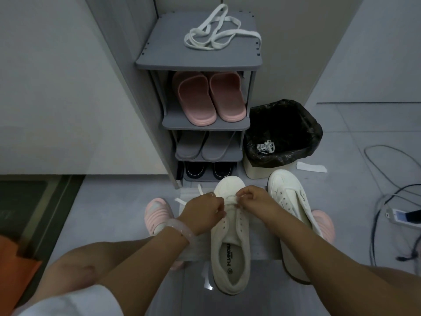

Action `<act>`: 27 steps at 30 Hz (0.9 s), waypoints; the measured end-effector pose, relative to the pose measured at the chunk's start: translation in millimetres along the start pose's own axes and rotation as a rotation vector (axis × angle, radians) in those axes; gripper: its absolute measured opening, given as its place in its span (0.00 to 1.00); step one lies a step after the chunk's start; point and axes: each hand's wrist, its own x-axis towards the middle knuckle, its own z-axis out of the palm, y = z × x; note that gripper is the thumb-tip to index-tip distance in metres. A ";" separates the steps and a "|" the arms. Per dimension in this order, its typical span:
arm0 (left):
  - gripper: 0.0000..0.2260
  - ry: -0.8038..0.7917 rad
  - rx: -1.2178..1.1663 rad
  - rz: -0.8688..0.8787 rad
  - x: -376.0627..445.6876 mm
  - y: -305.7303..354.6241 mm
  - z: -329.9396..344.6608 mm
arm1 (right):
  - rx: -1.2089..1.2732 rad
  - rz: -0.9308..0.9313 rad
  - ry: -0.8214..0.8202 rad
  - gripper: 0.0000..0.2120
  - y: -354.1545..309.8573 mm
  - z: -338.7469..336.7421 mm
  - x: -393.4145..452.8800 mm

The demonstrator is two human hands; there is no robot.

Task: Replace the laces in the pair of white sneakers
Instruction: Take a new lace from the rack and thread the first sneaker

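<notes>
A white sneaker (230,252) stands on the floor in front of me, toe pointing away. Both hands meet over its front eyelets. My left hand (202,212) grips a white lace (182,200) whose ends trail out to the left. My right hand (252,199) pinches the same lace at the eyelet row. The second white sneaker (290,206) lies tilted on its side to the right, with no lace in its eyelets. A loose white lace (218,30) is heaped on top of the grey shoe rack (198,62).
The rack holds pink slippers (207,96), grey slippers and black shoes on lower shelves. A bin with a black liner (282,135) beside it holds a crumpled white lace. My feet wear pink sandals (158,213). Cables and a power strip (401,216) lie on the right.
</notes>
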 end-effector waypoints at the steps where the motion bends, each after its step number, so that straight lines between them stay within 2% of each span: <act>1: 0.10 -0.002 0.010 0.001 0.2 -0.2 -0.9 | 0.010 0.016 -0.011 0.06 0.7 -0.9 -0.3; 3: 0.10 -0.025 -0.004 0.005 1.2 -1.6 -4.1 | -0.053 0.023 -0.010 0.09 2.4 -1.9 -0.8; 7: 0.09 -0.089 -0.045 0.001 2.0 -3.9 -9.7 | -0.258 -0.047 0.121 0.08 6.4 -3.8 -1.6; 9: 0.10 -0.110 -0.058 -0.014 2.0 -3.3 -10.0 | -0.284 -0.100 0.148 0.08 7.4 -5.5 -2.8; 11: 0.10 -0.107 -0.121 -0.041 2.2 -2.4 -10.4 | -0.281 -0.132 0.090 0.14 7.8 -4.8 -4.4; 14: 0.09 -0.129 -0.228 -0.091 2.4 -0.7 -12.8 | -0.462 -0.112 -0.043 0.29 13.3 0.3 -2.8; 16: 0.08 -0.131 -0.270 -0.143 3.1 -1.4 -15.5 | -0.490 -0.099 -0.044 0.32 16.5 1.7 -1.1; 20: 0.07 -0.031 -0.239 -0.260 4.0 -9.1 -27.3 | -0.466 -0.092 -0.051 0.32 17.0 2.7 -0.1; 23: 0.07 -0.082 -0.268 -0.221 2.8 -9.1 -31.4 | -0.475 -0.118 -0.037 0.31 16.6 2.9 -4.9; 27: 0.09 -0.039 -0.464 -0.082 2.7 3.7 -40.3 | -0.581 -0.375 0.016 0.23 8.9 8.8 -14.3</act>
